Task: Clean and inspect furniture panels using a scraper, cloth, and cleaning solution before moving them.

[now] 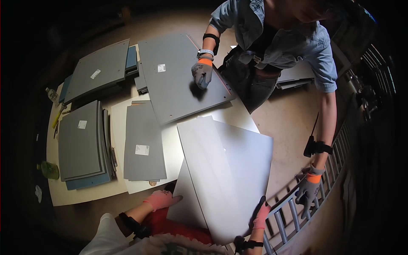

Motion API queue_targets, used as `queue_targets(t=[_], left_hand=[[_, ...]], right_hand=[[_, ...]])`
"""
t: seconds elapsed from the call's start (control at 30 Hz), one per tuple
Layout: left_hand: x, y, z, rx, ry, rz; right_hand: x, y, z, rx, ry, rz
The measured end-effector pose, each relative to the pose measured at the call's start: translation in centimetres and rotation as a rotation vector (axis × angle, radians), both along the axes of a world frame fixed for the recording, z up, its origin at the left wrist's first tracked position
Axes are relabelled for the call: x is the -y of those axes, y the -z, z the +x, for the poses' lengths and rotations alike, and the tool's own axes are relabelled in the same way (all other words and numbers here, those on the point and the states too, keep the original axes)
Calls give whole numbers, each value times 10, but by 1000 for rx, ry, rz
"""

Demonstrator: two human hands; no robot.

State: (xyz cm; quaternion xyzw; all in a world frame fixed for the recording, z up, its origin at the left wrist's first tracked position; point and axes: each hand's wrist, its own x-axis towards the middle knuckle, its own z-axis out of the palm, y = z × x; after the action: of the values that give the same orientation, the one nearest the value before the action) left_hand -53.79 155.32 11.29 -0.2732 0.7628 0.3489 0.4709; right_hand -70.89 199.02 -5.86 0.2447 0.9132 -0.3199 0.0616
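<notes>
- Broad, flat, pale surface (59, 197): 9 o'clock.
- Smooth, pale-grey, straight-edged rectangular panels (225, 178): overlapping, 5–6 o'clock, look stiff. Support both edges evenly; slick-looking faces may slide.
- Pink-gloved left hand (158, 200): 7 o'clock, pinching panel edge.
- Pink-gloved right hand (261, 214): 5 o'clock, at opposite edge; can't tell finger closure.

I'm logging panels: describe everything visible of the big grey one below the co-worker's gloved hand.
The big grey panel is a flat, matt board; its material is unclear. It bears a white label left of centre, small spots at its near corners and a reddish line along part of its right edge. It lies askew above a pale surface; whether the co-worker's gloved hand touches it is unclear.
</notes>
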Motion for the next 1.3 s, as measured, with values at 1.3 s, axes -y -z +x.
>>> queue_targets(t=[1.3], left_hand=[[-86, 36, 102, -208, 253, 892]], right_hand=[[83, -96, 453, -7, 988, -121]])
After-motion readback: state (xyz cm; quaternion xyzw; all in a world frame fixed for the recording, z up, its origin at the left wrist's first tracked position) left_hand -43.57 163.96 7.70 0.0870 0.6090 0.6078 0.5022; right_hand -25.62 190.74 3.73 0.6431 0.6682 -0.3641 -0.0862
